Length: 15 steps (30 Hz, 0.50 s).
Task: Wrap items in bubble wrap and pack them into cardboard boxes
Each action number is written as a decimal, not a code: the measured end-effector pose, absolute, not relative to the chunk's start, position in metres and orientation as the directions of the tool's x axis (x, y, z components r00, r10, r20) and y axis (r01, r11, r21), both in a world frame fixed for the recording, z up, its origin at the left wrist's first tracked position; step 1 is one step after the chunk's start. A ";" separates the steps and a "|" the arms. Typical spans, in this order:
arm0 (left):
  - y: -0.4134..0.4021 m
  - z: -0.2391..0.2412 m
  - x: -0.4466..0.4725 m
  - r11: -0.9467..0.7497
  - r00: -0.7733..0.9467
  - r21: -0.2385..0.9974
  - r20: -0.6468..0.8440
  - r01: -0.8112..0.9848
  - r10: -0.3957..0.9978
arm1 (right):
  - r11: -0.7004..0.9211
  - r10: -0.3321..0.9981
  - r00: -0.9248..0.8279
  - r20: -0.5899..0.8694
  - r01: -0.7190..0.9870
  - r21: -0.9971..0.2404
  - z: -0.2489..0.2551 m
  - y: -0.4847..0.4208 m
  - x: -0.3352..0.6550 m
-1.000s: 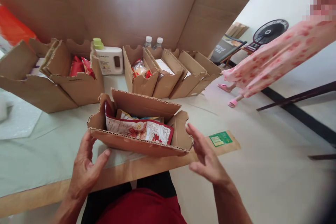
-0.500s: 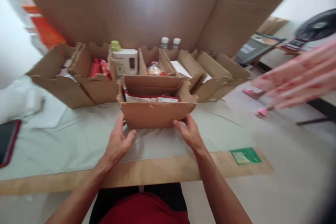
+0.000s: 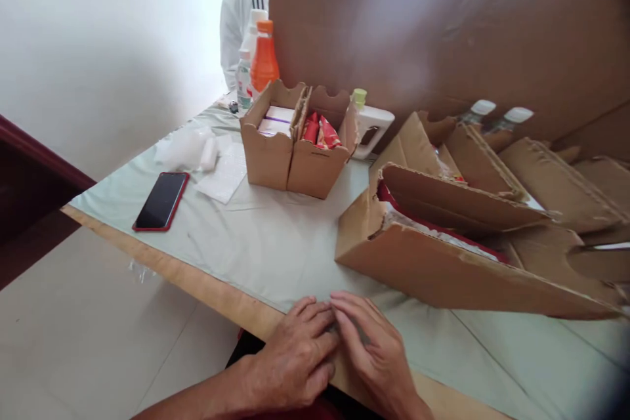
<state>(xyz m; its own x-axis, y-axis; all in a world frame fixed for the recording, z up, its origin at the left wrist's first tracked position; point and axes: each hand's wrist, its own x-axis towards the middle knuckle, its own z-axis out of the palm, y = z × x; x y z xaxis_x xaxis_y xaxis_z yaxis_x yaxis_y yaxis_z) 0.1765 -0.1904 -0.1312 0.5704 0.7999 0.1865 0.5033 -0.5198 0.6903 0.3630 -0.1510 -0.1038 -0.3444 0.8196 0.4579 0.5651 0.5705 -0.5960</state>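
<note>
no text can be read. the clear bottle (image 3: 244, 80) has a label (image 3: 243, 90) with green marks too small to make out, the red packets (image 3: 327, 136) bear blurred print, and the pale packet (image 3: 436, 230) in the nearest cardboard box (image 3: 457, 275) shows only a narrow strip, illegible.

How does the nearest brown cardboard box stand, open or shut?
Open: the nearest brown cardboard box shows a flat red-and-white packet inside.

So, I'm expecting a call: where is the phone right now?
In the head view, the phone lies on the table at left, between the white wrapping and the wooden edge.
</note>
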 end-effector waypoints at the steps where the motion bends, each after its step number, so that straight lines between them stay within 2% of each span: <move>1: -0.190 -0.133 0.175 -0.528 0.559 0.701 0.221 0.479 0.799 | 0.621 0.784 -0.423 0.455 0.529 -0.579 -0.096 -0.135 0.338; 3: -0.187 -0.139 0.175 -0.532 0.528 0.721 0.269 0.444 0.806 | 0.693 0.714 -0.562 0.418 0.483 -0.535 -0.082 -0.098 0.284; 6: -0.183 -0.154 0.179 -0.544 0.491 0.734 0.326 0.407 0.808 | 0.710 0.666 -0.719 0.197 0.531 -0.463 -0.065 -0.034 0.197; 8: -0.180 -0.168 0.186 -0.577 0.467 0.720 0.387 0.385 0.795 | 0.686 0.681 -0.731 0.048 0.613 -0.393 -0.057 0.008 0.138; 11: -0.177 -0.188 0.199 -0.619 0.419 0.714 0.478 0.326 0.772 | 0.652 0.721 -0.692 -0.033 0.694 -0.306 -0.053 0.056 0.061; 13: -0.177 -0.192 0.205 -0.571 0.360 0.778 0.471 0.262 0.806 | 0.637 0.736 -0.676 -0.045 0.713 -0.294 -0.055 0.076 0.024; 15: -0.179 -0.187 0.205 -0.423 0.268 0.892 0.374 0.157 0.888 | 0.625 0.743 -0.668 -0.051 0.718 -0.305 -0.057 0.085 0.003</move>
